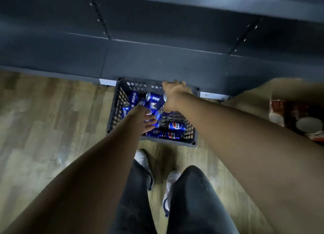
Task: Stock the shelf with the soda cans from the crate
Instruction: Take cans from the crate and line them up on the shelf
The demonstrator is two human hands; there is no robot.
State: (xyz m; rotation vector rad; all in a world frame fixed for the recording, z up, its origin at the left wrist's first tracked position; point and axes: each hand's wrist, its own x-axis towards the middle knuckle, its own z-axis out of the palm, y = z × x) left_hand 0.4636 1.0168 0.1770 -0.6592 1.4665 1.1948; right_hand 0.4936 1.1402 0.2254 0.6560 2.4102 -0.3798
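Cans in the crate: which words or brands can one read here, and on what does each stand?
"PEPSI": left can, printed sideways.
"PEP": back can, the rest hidden.
"PSI": corner can, beginning unclear.
Held can in the right hand: letters cut off, unreadable.
Front cans: round logo; small characters blurred.

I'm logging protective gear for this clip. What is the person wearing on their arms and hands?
Nothing visible. The left forearm and right forearm are bare, no sleeves in view. The left hand and right hand show no gloves, watch or wristband; rings are too blurred to judge.
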